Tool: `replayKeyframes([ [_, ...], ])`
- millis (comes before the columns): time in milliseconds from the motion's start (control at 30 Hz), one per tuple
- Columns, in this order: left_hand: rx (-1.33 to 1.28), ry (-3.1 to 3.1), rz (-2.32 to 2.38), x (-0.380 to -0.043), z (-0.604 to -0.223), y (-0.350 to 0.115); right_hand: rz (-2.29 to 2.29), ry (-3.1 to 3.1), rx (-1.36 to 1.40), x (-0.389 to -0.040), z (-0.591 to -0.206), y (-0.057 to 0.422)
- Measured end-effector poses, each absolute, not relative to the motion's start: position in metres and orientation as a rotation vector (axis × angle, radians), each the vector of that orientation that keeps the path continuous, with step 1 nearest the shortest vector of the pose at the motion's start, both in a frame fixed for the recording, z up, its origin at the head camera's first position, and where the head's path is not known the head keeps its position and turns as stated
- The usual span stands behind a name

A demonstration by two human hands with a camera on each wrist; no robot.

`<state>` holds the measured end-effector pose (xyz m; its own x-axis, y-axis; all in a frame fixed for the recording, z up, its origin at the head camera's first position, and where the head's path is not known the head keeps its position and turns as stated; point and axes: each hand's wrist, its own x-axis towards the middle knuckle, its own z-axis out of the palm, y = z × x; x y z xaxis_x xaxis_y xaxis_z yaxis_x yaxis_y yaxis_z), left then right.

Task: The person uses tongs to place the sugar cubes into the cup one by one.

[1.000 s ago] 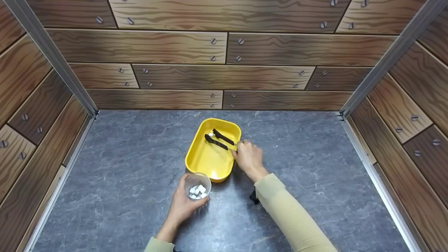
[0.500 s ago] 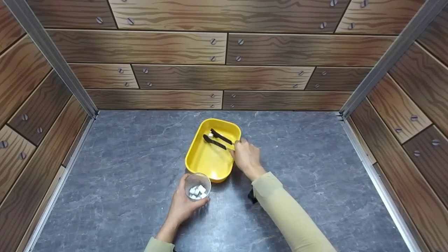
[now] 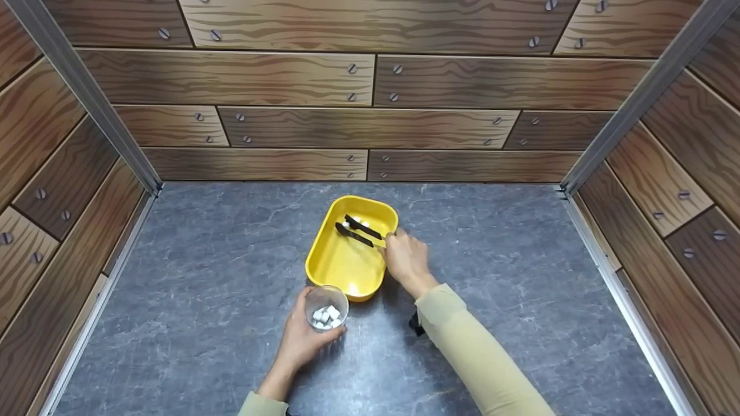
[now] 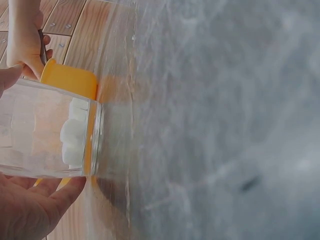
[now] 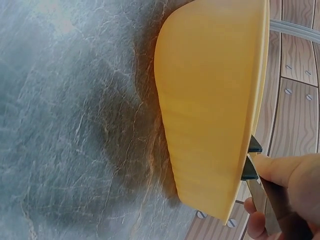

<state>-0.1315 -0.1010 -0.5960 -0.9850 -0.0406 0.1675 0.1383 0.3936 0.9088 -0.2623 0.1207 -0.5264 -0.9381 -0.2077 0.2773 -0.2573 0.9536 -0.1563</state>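
My left hand (image 3: 300, 332) holds a clear cup (image 3: 314, 299) around its side, in front of the yellow tub (image 3: 341, 268). Several white cubes (image 3: 326, 316) lie in the cup's bottom; the left wrist view shows these cubes (image 4: 73, 137) through its wall. Over the tub's right rim, my right hand (image 3: 407, 260) grips tongs (image 3: 354, 234) with black tips and a metal handle. The tips are spread apart inside the tub, with a small white piece (image 3: 346, 225) between their ends. More white pieces (image 3: 364, 224) show just behind the upper arm. In the right wrist view the tub wall (image 5: 210, 100) hides the tips.
The grey marbled tabletop (image 3: 219, 277) stretches around the tub. Wood-patterned panels (image 3: 277, 127) wall in the back and both sides, with metal rails (image 3: 630, 104) at the corners.
The right hand and tongs have shifted slightly left inside the tub. More white shows behind the upper tong arm now. The left hand and cup have stayed put.
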Motion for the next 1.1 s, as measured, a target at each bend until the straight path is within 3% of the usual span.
replayKeyframes([
  [700, -0.096, -2.465, -1.649, -0.131, -0.597, -0.101, 0.244, -2.793, 0.374, -0.262, -0.529, 0.126],
  [1100, -0.095, -2.466, -1.648, -0.131, -0.597, -0.101, 0.490, -2.797, 0.315, -0.252, -0.523, 0.139],
])
